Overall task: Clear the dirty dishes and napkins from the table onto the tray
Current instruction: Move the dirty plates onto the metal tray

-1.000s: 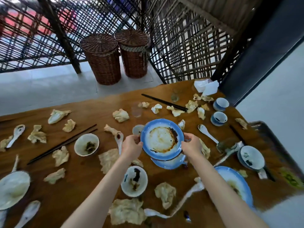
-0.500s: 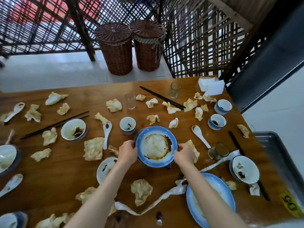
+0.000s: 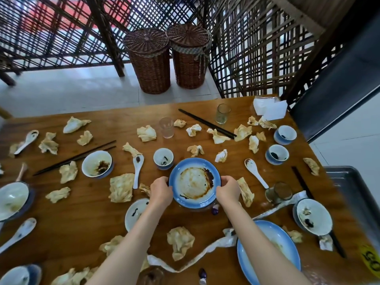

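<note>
A blue-rimmed plate (image 3: 194, 183) smeared with brown sauce sits at the middle of the wooden table (image 3: 86, 214), stacked on another plate whose edge just shows beneath. My left hand (image 3: 161, 191) grips its left rim and my right hand (image 3: 228, 191) grips its right rim. A second blue plate (image 3: 269, 251) lies near my right forearm. Dirty bowls (image 3: 97, 163), small cups (image 3: 163, 158), white spoons (image 3: 137, 169), dark chopsticks (image 3: 207, 123) and several crumpled napkins (image 3: 181, 241) are scattered around. The grey metal tray (image 3: 355, 194) lies at the table's right edge.
Two glasses (image 3: 166, 127) stand beyond the plate, and a tipped glass (image 3: 279, 192) lies to its right. A long white paper strip (image 3: 205, 251) crosses the near side. Two wicker baskets (image 3: 150, 60) and a lattice screen stand past the far edge.
The plate, held tilted above another plate a second ago, has come down level onto it. Both hands stay on its rims. My view has shifted left and back.
</note>
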Demonstrator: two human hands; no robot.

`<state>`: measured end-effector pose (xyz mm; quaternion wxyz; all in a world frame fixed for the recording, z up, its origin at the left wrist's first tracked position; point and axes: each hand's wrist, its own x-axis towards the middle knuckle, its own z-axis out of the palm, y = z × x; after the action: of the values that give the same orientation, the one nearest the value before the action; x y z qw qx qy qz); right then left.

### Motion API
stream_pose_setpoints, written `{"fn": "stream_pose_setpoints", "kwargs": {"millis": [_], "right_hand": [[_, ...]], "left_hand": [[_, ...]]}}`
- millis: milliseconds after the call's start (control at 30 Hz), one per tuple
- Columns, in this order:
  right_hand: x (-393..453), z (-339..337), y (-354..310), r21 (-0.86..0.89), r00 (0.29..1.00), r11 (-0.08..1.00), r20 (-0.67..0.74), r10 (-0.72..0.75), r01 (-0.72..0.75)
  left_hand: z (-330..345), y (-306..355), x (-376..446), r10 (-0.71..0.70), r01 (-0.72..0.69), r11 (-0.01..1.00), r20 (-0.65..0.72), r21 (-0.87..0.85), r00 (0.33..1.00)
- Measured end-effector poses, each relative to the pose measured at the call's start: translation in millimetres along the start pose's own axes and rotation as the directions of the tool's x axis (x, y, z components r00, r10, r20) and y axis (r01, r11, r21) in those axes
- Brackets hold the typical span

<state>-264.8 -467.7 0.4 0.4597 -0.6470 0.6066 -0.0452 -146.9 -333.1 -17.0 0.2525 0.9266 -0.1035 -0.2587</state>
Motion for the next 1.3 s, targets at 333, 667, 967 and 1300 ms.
{"fn": "stream_pose_setpoints", "kwargs": {"millis": [333,667,967,1300], "right_hand": [[-1.3,11.0,3.9,-0.063,0.994,0.997,-0.101,0.044,-0.051],[-0.6,20.2,9.4,0.039,0.994,0.996,-0.066,0.088,-0.086],[-3.6,4.3,7.6,0.229,0.994,0.972,-0.076,0.079,-0.060],[-21.0,-73.5,32.9,0.158,0.999,0.987,-0.044,0.022,-0.015]], "left_hand": [[0.7,-1.4,0.0,0.043,-0.043,0.999,-0.010,0.011,0.999],[-5.0,-4.0,13.8,0.012,0.017,0.989,0.195,-0.149,0.981],[-16.2,10.6,10.4,0.091,-0.061,0.981,0.161,-0.182,0.983],[5.4,40.2,-68.1,0.082,-0.065,0.973,0.071,-0.223,0.994]]}}
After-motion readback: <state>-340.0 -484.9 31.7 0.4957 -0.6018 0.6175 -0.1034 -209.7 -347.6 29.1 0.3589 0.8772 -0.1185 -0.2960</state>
